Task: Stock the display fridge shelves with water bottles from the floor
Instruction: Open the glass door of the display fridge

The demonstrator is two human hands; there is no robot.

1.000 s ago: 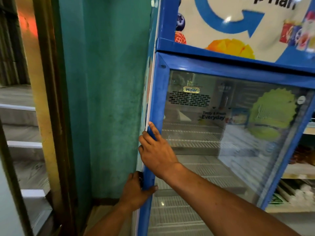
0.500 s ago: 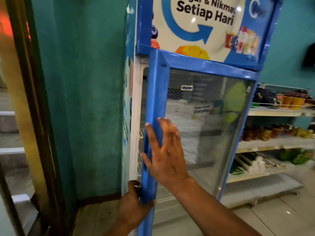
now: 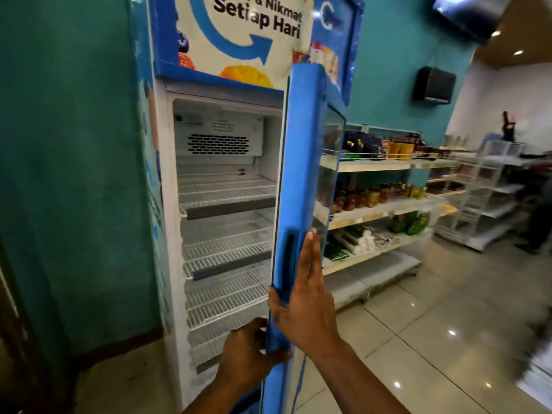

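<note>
The display fridge [image 3: 221,204] stands open, its wire shelves [image 3: 227,249] bare; no water bottles are in view. I swing the door [image 3: 301,180] wide, right hand [image 3: 304,306] flat against its front, left hand [image 3: 248,354] gripping its lower edge, pushing evenly.

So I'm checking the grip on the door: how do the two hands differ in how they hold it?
The right hand lies flat and open on the door frame's outer face, fingers pointing up beside the handle recess. The left hand sits lower, its fingers curled around the door's edge. Both touch the same blue frame.
</note>
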